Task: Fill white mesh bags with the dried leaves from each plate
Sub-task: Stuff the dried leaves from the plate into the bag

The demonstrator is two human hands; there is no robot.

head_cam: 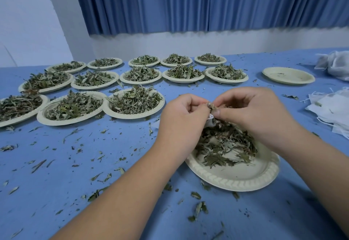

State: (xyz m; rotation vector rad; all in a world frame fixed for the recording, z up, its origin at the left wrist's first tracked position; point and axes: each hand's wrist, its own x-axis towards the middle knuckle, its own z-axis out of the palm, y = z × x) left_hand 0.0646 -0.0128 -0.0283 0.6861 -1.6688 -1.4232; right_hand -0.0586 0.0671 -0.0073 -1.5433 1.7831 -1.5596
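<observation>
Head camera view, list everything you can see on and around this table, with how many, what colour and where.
Full plates of dried leaves: thirteen, cream, three rows across the left and middle.
Empty plate: one, cream, far right.
Near plate: one, cream, under the hands, part-filled with leaves.
Stack of flat mesh bags: white, count unclear, right edge.
Filled mesh bags: white, heaped at the far right corner, count unclear.
Loose leaf scraps: many, green-grey, scattered on the blue tablecloth.
Curtain: blue, pleated, behind the table.
Wall: white.
Mesh bag: one, white, mostly hidden between the hands.
Left hand: grip on the bag.
Right hand: pinching leaves at the bag mouth.
</observation>
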